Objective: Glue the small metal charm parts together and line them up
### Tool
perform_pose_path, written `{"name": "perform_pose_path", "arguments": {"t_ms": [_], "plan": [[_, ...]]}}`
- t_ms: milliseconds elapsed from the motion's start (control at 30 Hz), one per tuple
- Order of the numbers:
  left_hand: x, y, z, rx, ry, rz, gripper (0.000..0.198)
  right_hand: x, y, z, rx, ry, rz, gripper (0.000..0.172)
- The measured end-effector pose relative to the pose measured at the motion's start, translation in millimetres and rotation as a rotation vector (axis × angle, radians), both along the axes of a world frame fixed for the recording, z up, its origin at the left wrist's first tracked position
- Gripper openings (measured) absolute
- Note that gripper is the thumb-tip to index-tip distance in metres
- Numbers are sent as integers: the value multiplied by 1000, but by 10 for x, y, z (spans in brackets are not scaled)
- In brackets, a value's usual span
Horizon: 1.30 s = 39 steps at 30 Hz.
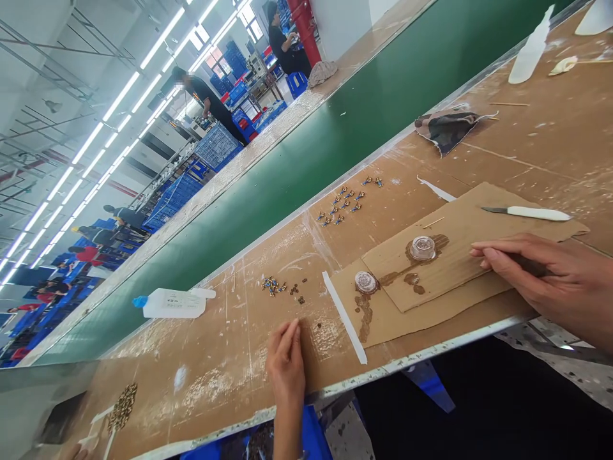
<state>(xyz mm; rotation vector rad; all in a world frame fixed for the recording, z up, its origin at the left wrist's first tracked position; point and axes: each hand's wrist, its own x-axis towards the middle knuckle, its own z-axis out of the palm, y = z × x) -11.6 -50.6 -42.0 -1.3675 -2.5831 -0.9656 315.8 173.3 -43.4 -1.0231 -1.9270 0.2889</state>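
My left hand (287, 361) rests at the table's front edge, thumb and fingers pinched together; whatever sits between them is hidden. Just beyond it lie small dark brown pieces (294, 289) and a little heap of blue-and-gold figures (271, 286). Over the right end of a cardboard sheet (460, 287), my right hand (541, 268) is closed in a pinch, and I cannot make out anything in it. A clear round dish (422, 248) and a whitish round cap (366, 282) stand on the cardboard among wet brown stains. Above my right hand lies a white-handled knife (539, 213).
Several blue-and-gold figures (345, 201) lie spaced out near the green belt (287, 172). A white bottle with a blue tip (175, 303) lies left. A dark cloth (447, 131) and another white bottle (531, 48) are farther right. A co-worker's hand (74, 452) shows bottom left.
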Motion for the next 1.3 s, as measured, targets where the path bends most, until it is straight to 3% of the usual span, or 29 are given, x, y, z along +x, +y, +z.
{"name": "perform_pose_path", "arguments": {"t_ms": [133,267,400,567,733,867,1100,1300], "plan": [[-530,191,108,-22,25,129,32,16,38,-73,-6,7,11,32],[-965,468,262,-99,50,118,25,23,63,-113,39,-10,-6,32],[-1138,668,355,-221,70,8,21,5,55,-57,71,0,-6,31],[-1224,757,416,-368,78,-78,23,-11,46,18,105,-23,4,31],[-1231,736,490,-440,28,-85,23,-12,44,20,86,-29,20,27],[-1181,738,524,-393,-75,-25,23,-7,51,7,79,8,31,23],[-960,603,606,-32,-367,133,26,16,66,-56,-3,55,48,21],[-386,384,699,279,-765,180,41,-28,3,21,-129,87,26,27]]}}
